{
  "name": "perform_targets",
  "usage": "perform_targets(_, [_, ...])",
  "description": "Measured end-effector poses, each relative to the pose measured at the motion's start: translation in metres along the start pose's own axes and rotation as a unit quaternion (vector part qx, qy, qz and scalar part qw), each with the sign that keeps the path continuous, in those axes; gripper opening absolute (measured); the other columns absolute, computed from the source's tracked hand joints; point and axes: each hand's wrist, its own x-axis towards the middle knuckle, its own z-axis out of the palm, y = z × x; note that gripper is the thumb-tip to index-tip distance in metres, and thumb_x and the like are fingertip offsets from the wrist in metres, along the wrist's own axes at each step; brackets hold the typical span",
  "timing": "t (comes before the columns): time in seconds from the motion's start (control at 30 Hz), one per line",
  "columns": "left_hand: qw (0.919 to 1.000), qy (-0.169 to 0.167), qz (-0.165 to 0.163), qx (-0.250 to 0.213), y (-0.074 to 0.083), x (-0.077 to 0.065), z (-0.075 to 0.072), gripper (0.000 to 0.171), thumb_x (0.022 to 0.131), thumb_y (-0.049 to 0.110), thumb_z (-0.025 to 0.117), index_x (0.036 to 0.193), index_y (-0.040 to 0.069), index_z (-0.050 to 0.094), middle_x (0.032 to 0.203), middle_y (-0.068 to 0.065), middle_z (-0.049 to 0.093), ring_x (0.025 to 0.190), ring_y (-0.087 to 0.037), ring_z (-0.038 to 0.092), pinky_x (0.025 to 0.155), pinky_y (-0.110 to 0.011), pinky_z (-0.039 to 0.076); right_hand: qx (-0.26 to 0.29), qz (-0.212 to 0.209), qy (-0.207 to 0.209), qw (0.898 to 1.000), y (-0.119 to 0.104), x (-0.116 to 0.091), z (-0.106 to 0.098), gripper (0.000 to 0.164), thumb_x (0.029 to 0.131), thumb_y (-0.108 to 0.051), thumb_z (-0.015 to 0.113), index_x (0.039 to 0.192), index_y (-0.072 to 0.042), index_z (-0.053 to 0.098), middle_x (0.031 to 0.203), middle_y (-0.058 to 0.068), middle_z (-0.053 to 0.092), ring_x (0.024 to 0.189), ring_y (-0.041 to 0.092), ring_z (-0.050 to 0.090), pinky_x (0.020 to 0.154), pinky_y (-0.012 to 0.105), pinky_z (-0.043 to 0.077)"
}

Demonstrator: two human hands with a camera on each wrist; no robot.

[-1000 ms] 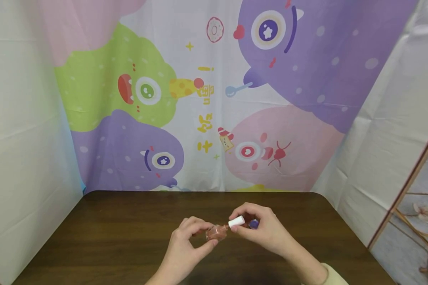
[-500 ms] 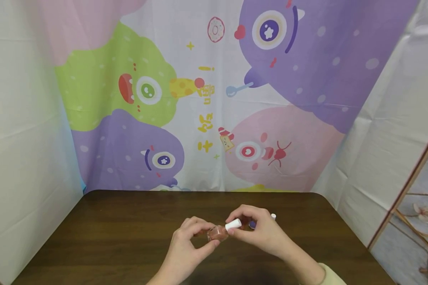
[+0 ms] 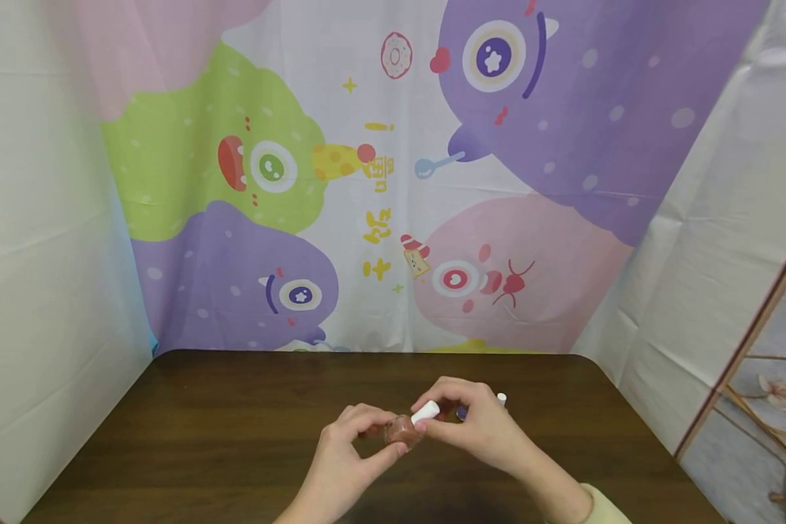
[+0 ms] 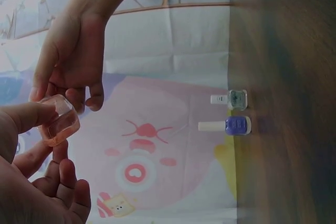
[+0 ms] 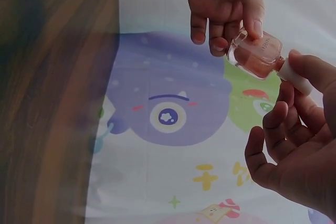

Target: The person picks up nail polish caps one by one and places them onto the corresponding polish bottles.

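My left hand (image 3: pixel 347 455) pinches a small clear nail polish bottle (image 3: pixel 401 432) of pinkish-brown polish between thumb and fingers, over the middle of the table. The thumb and fingers of my right hand (image 3: pixel 481 418) pinch its white cap (image 3: pixel 426 413), which sits at the mouth of the bottle and tilts up to the right. In the right wrist view a short bit of neck (image 5: pixel 280 64) shows between the cap (image 5: pixel 295 78) and the bottle's glass (image 5: pixel 257 53). Both hands hold these things up above the tabletop.
A purple nail polish bottle (image 4: pixel 239 125) and a grey-green one (image 4: pixel 238 99), both white-capped, stand side by side on the dark wooden table (image 3: pixel 236 422). In the head view my right hand partly covers them. A cartoon-printed cloth (image 3: pixel 367 218) hangs behind the table.
My right hand has moved slightly left, bringing the cap closer against the bottle's mouth and tilting it more upright. The bottle has shifted a little right. Another white cap now shows behind my right hand.
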Motion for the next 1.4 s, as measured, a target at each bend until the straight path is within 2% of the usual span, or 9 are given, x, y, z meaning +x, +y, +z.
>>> perform_targets(0.07, [0.9999,-0.004,-0.017,-0.003,0.001,0.000,0.001,0.026,0.072,0.019,0.082,0.094,0.026,0.070,0.088,0.018,0.064,0.081,-0.006,0.057,0.074,-0.026,0.048,0.003,0.008,0.000,1.000,0.000,0.000,0.000,0.012,0.080,-0.021,0.076,0.091,-0.022,0.071,0.086,-0.008,0.067,0.070,0.004,0.055,0.055,0.025,0.045])
perform_targets(0.2, [0.9996,-0.006,-0.027,-0.004,0.002,0.000,0.002,0.026,0.072,0.018,0.082,0.094,0.025,0.070,0.084,0.017,0.063,0.076,-0.006,0.056,0.071,-0.024,0.047,0.016,0.021,0.000,1.000,-0.001,0.002,-0.001,0.010,0.080,-0.020,0.075,0.089,-0.020,0.071,0.083,-0.006,0.066,0.069,0.005,0.054,0.054,0.024,0.045])
perform_targets(0.5, [0.9991,-0.018,-0.037,-0.015,0.002,0.000,0.005,0.021,0.075,0.026,0.079,0.094,0.024,0.071,0.081,0.013,0.063,0.075,-0.015,0.056,0.070,-0.026,0.046,0.031,0.040,-0.004,0.999,0.000,0.005,0.001,0.009,0.079,-0.015,0.076,0.083,-0.017,0.067,0.077,-0.004,0.063,0.062,0.004,0.048,0.050,0.021,0.041])
perform_targets(0.77, [0.9974,-0.025,-0.066,-0.016,0.002,0.001,0.009,0.023,0.072,0.023,0.081,0.091,0.029,0.069,0.080,0.017,0.061,0.075,-0.013,0.055,0.071,-0.025,0.046,0.029,0.091,0.026,0.995,-0.002,0.008,0.006,0.019,0.074,-0.021,0.080,0.072,-0.017,0.061,0.064,-0.008,0.054,0.060,0.003,0.047,0.048,0.019,0.039])
perform_targets(1.03, [0.9966,-0.028,-0.075,-0.022,0.005,0.003,0.012,0.023,0.072,0.022,0.081,0.091,0.028,0.068,0.079,0.012,0.060,0.075,-0.008,0.053,0.071,-0.024,0.045,0.027,0.093,0.030,0.995,-0.005,0.011,0.007,0.027,0.074,-0.023,0.081,0.068,-0.015,0.055,0.063,-0.006,0.051,0.058,0.004,0.044,0.046,0.018,0.036])
perform_targets(1.13, [0.9963,-0.026,-0.077,-0.029,0.007,0.003,0.012,0.023,0.073,0.024,0.081,0.092,0.026,0.069,0.079,0.010,0.060,0.075,-0.011,0.054,0.071,-0.024,0.045,0.032,0.089,0.029,0.995,-0.005,0.011,0.008,0.025,0.075,-0.022,0.079,0.070,-0.015,0.056,0.064,-0.005,0.050,0.059,0.004,0.044,0.047,0.019,0.036])
perform_targets(1.23, [0.9959,-0.027,-0.078,-0.038,0.008,0.003,0.012,0.022,0.073,0.025,0.081,0.093,0.025,0.069,0.080,0.009,0.061,0.076,-0.013,0.054,0.072,-0.024,0.044,0.043,0.080,0.032,0.995,-0.004,0.010,0.008,0.014,0.078,-0.019,0.077,0.080,-0.014,0.063,0.068,-0.005,0.054,0.061,0.003,0.045,0.051,0.020,0.039])
perform_targets(1.3, [0.9958,-0.028,-0.076,-0.044,0.009,0.003,0.011,0.022,0.074,0.025,0.080,0.093,0.024,0.069,0.081,0.010,0.061,0.076,-0.014,0.055,0.072,-0.025,0.045,0.056,0.063,0.033,0.996,-0.003,0.009,0.006,0.010,0.081,-0.015,0.073,0.089,-0.013,0.067,0.072,-0.004,0.055,0.063,0.003,0.045,0.053,0.021,0.040])
perform_targets(1.4, [0.9952,-0.029,-0.078,-0.051,0.009,0.003,0.010,0.021,0.074,0.024,0.080,0.093,0.023,0.069,0.080,0.010,0.062,0.075,-0.014,0.055,0.072,-0.026,0.045,0.078,0.022,0.029,0.996,-0.001,0.008,0.002,0.015,0.088,-0.008,0.064,0.102,-0.010,0.068,0.083,0.000,0.061,0.069,0.006,0.051,0.059,0.023,0.045])
